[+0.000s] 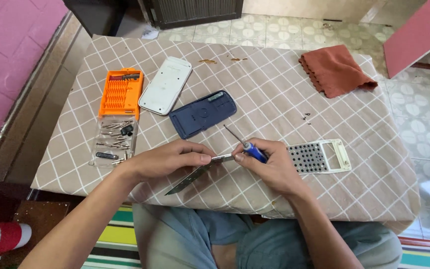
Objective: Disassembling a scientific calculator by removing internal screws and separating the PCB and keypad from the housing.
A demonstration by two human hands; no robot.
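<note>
Hands (167, 160) (269, 164) grip one board (195, 174), perhaps one screwdriver (251, 151).

We see a tabletop (274, 99) covered in beige cloth crossed by a white diamond lattice. On it lies a bright orange bit case (121, 92) beside its clear lid (114, 141) of silvery and black bits, a white shell (165, 85), and a navy blue back cover (203, 114). A rust-brown cloth (335, 70) sits far off. Our right hand (269, 167) grips a screwdriver (247, 147) with a blue handle; our left hand (167, 160) holds a dark grey board (195, 174). The keypad frame (319, 156) is off-white, its dotted panel dark. Below, jeans are faded blue, and the rug is striped green, yellow and red.
</note>
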